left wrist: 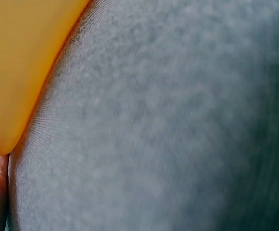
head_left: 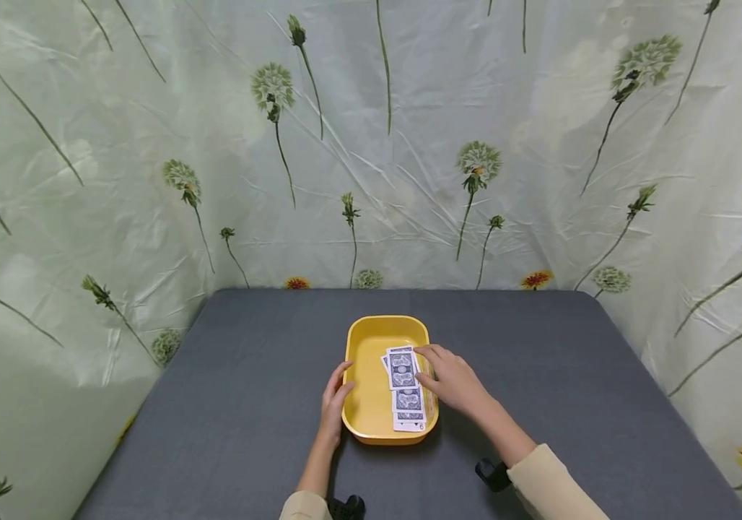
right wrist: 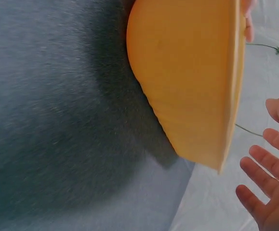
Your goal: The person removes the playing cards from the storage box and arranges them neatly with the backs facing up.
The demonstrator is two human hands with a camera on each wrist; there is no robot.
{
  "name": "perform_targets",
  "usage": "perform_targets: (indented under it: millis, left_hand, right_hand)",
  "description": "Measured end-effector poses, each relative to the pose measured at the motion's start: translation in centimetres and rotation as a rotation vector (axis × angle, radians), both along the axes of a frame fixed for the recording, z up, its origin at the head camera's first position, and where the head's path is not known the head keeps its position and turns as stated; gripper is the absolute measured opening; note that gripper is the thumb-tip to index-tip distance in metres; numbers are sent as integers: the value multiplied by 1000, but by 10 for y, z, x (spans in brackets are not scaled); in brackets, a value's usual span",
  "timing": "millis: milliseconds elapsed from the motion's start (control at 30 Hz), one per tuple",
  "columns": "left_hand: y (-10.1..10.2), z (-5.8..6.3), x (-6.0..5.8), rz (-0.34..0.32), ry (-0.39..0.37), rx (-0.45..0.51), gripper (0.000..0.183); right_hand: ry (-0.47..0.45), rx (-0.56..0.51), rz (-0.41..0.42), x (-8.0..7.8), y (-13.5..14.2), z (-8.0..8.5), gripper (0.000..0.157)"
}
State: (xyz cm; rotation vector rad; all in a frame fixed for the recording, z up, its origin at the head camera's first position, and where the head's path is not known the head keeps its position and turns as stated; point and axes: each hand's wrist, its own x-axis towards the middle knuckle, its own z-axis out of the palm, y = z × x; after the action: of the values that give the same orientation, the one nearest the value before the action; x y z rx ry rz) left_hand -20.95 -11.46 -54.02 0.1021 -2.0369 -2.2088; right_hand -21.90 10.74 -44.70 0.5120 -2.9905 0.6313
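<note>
Grey tabletop (head_left: 254,375), playing cards (head_left: 403,372) in yellow tray (head_left: 366,408), just left of wide-spread right hand (head_left: 452,379), relaxed left hand (head_left: 333,399) touching tray

One small figure at the corner of the nearest card (head_left: 407,427), in the yellow tray (head_left: 364,404), either a 9 or a 6 (too tiny to tell which), small dark marks beside it along that edge

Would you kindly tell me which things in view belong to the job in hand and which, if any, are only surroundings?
Job in hand:
- playing cards, overlapping inside the bin
- yellow bin
- left grip, at its rim
- right grip, near the cards

Surroundings:
- dark table
- dandelion-print cloth
</note>
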Motion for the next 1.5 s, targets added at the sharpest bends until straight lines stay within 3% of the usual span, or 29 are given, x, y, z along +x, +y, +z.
perform_targets:
  millis: [367,600,733,967,1100,1267,1500]
  left_hand:
    - [5,2,-7,12,49,34,40]
    - [6,7,-7,24,37,64,39]
    - [6,5,-7,17,30,50,39]
    - [7,20,1,18,33,58,37]
    - [5,10,-2,10,16,64,38]
    - [4,4,0,31,15,47,37]
    - [4,21,10,28,25,29,37]
  right_hand:
    - [-70,218,167,-46,-24,-14,59]
    - [-128,378,185,-61,-31,-18,74]
    - [-151,426,187,-64,-33,-21,82]
    - [-119,532,203,-65,-41,-27,87]
    - [-163,574,181,-61,-46,-30,82]
    - [-175,530,187,-56,-52,-34,79]
    - [-193,523,153,-57,-56,-36,84]
